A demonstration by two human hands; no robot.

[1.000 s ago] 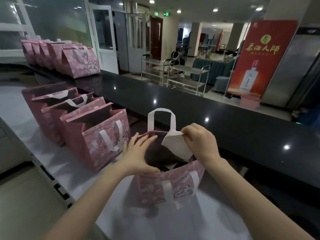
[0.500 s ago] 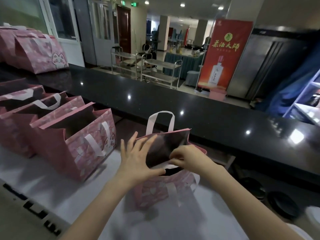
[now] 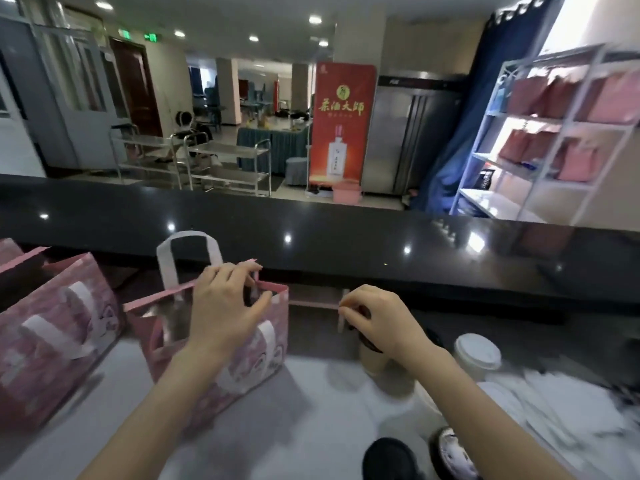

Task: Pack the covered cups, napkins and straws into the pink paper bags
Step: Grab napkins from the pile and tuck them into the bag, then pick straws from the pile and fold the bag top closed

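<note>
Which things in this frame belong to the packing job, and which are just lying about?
Job: open pink paper bag, gripped by the left hand; beige dark-lidded cup, gripped by the right hand; white-lidded paper cup; white napkin pile.
Lying about: red standing banner; metal trolleys; white shelf rack; glossy black counter.

Bare white surface (image 3: 284,427) lies open at lower centre, a lane between the open pink bag (image 3: 278,315) and the dark-lidded cup (image 3: 372,362). The left hand (image 3: 221,313) partly covers the bag's mouth, its fingers hooked over the far rim. A second pink bag (image 3: 52,327) stands just beside at left. The raised black ledge (image 3: 346,251) walls the far side. At right, the right hand (image 3: 381,323) grips the dark-lidded cup from above. A white-lidded cup (image 3: 478,353) and spread napkins (image 3: 561,410) crowd the surface there.
</note>
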